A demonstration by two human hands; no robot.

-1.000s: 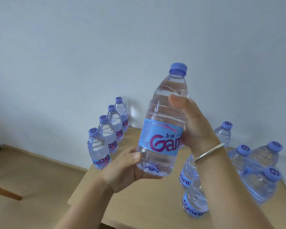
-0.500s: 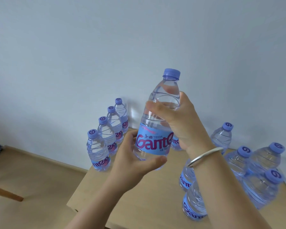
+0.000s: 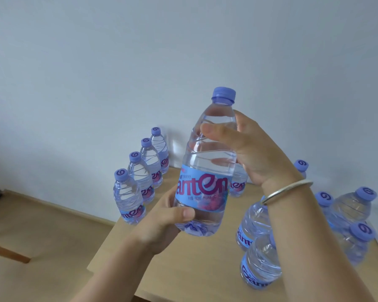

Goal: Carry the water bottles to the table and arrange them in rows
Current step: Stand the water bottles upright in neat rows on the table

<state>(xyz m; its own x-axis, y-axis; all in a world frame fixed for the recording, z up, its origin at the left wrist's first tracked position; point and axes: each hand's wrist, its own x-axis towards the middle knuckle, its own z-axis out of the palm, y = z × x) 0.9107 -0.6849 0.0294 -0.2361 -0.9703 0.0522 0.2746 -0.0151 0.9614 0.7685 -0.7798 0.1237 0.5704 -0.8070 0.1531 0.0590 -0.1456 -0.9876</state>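
Observation:
I hold one clear water bottle (image 3: 207,171) with a blue label and purple cap upright above the light wooden table (image 3: 190,262). My left hand (image 3: 162,223) grips its base from the left. My right hand (image 3: 253,153), with a silver bangle on the wrist, wraps around its upper half. A row of several bottles (image 3: 140,175) stands along the table's left edge, running back to the wall. One more bottle (image 3: 238,182) stands behind the held one, partly hidden. A loose cluster of bottles (image 3: 345,216) stands on the right, partly behind my right forearm.
A white wall (image 3: 183,51) rises right behind the table. The wooden floor (image 3: 42,236) lies to the left, with a wooden furniture leg (image 3: 7,251) on it. Bare tabletop shows between the left row and the right cluster.
The held bottle has turned about its axis, showing more of the label. My left hand slid from its side down to the base. It hangs a little nearer and lower.

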